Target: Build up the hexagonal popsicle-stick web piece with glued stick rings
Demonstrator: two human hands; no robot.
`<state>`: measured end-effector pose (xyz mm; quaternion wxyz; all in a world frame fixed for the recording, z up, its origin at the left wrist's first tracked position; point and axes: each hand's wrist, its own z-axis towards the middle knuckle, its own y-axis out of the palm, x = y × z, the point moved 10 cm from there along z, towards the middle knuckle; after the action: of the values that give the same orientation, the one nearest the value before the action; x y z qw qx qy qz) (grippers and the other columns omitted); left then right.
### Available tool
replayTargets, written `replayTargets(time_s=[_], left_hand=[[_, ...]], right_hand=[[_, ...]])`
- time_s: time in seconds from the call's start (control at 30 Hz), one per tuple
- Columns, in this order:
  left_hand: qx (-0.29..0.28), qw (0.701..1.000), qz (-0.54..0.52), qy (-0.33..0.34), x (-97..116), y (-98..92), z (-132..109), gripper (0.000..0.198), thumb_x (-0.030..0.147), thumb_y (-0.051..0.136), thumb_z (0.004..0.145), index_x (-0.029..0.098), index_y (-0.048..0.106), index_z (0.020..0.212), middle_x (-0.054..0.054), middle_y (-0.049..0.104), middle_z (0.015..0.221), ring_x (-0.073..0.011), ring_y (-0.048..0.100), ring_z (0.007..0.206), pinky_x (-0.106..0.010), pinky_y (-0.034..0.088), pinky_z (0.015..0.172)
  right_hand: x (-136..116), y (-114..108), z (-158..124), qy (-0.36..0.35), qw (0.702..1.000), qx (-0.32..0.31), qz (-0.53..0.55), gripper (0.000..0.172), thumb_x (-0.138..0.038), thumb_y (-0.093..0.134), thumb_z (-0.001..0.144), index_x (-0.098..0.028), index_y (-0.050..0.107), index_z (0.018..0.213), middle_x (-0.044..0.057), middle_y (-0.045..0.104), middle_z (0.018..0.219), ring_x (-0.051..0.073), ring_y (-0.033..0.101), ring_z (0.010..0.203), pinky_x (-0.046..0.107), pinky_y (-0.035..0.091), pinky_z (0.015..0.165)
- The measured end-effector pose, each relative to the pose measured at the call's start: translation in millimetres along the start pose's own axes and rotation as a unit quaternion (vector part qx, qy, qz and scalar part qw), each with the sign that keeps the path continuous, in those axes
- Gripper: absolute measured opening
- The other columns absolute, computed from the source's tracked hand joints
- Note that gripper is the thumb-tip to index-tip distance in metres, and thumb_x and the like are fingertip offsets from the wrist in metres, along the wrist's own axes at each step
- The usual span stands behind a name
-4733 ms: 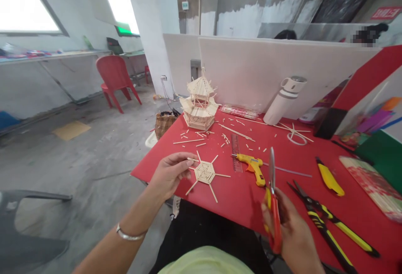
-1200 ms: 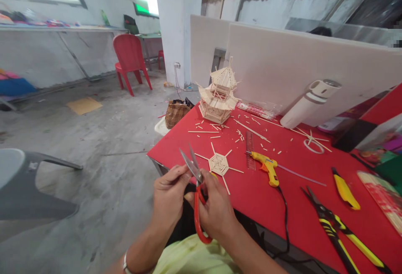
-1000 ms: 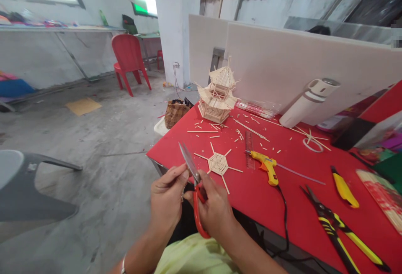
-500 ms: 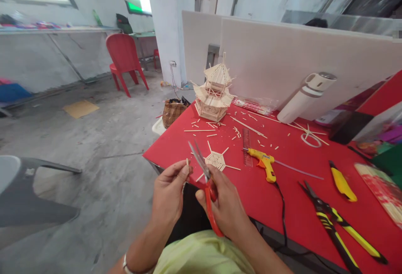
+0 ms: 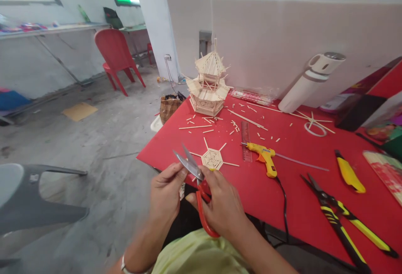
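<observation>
My left hand (image 5: 166, 192) is pinched closed near the table's front left edge; the short wooden stick seen in it half a second ago is mostly hidden by the fingers and blades. In my right hand (image 5: 222, 201) are red-handled scissors (image 5: 192, 167), their blades apart and right at my left fingertips. Just beyond, a hexagonal web of thin sticks (image 5: 212, 159) with spokes poking outward lies flat on the red tabletop (image 5: 251, 194). Behind it stands a two-tiered pagoda model (image 5: 210, 94) built of sticks.
A yellow glue gun (image 5: 266, 157) rests by a clear ruler (image 5: 246, 140), its black cord running off the front edge. Farther right are black-and-yellow pliers (image 5: 326, 203), a yellow cutter (image 5: 350, 173) and a white flask (image 5: 310, 83). Stick offcuts lie scattered. A grey stool (image 5: 40, 194) stands left.
The scissors have moved left, bringing the blades up to the stick at my left fingertips. My left hand stays pinched. The whole view has shifted slightly.
</observation>
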<state>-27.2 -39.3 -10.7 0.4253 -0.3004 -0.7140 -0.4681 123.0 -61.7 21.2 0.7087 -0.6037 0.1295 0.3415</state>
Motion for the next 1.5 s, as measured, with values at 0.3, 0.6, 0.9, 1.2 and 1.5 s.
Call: replayTargets(time_s=[0.3, 0.6, 0.9, 1.2, 1.5], left_hand=[[0.036, 0.999, 0.004, -0.02, -5.0, -3.2, 6.8, 0.023, 0.014, 0.09, 0.042, 0.02, 0.077, 0.06, -0.001, 0.076, 0.066, -0.0109, 0.066, 0.06, -0.019, 0.056, 0.061], [-0.022, 0.999, 0.041, 0.016, 3.8, 7.5, 9.1, 0.017, 0.013, 0.087, 0.05, 0.021, 0.077, 0.061, -0.001, 0.075, 0.067, -0.0125, 0.066, 0.063, -0.022, 0.058, 0.063], [-0.025, 0.999, 0.039, -0.003, -1.5, 4.4, 10.2, 0.019, 0.014, 0.089, 0.049, 0.021, 0.078, 0.064, -0.001, 0.075, 0.069, -0.0117, 0.066, 0.063, -0.021, 0.057, 0.064], [-0.031, 0.997, 0.046, -0.05, -7.4, 10.2, 12.1, 0.028, 0.027, 0.09, 0.055, 0.015, 0.078, 0.079, -0.004, 0.073, 0.069, -0.0108, 0.064, 0.064, -0.02, 0.053, 0.064], [-0.166, 0.961, 0.204, -0.086, -18.8, 42.3, 53.1, 0.03, 0.038, 0.084, 0.064, 0.015, 0.073, 0.08, -0.004, 0.072, 0.072, -0.0116, 0.062, 0.062, -0.024, 0.05, 0.063]], right_hand=[[10.9, 0.4, 2.3, 0.009, 1.0, -0.006, 0.008, 0.059, -0.046, 0.063, 0.087, -0.02, 0.047, 0.138, 0.01, 0.064, 0.11, 0.026, 0.063, 0.097, 0.038, 0.051, 0.08], [11.5, -1.7, 3.2, 0.01, 1.0, -0.003, 0.011, 0.061, -0.047, 0.064, 0.086, -0.02, 0.048, 0.138, 0.01, 0.062, 0.107, 0.025, 0.061, 0.093, 0.037, 0.051, 0.077], [13.8, -6.5, 1.1, -0.006, 1.0, 0.027, 0.015, 0.052, -0.048, 0.06, 0.089, -0.019, 0.055, 0.132, 0.01, 0.069, 0.101, 0.024, 0.066, 0.088, 0.033, 0.051, 0.072], [14.6, -37.3, -14.4, -0.047, 0.993, 0.109, 0.01, 0.049, -0.049, 0.058, 0.093, -0.017, 0.056, 0.13, 0.003, 0.069, 0.077, 0.017, 0.063, 0.067, 0.027, 0.046, 0.064], [113.3, -83.5, -75.6, 0.148, 0.922, 0.068, -0.351, 0.057, -0.059, 0.06, 0.088, -0.022, 0.059, 0.132, 0.005, 0.07, 0.084, 0.023, 0.065, 0.079, 0.031, 0.04, 0.06]])
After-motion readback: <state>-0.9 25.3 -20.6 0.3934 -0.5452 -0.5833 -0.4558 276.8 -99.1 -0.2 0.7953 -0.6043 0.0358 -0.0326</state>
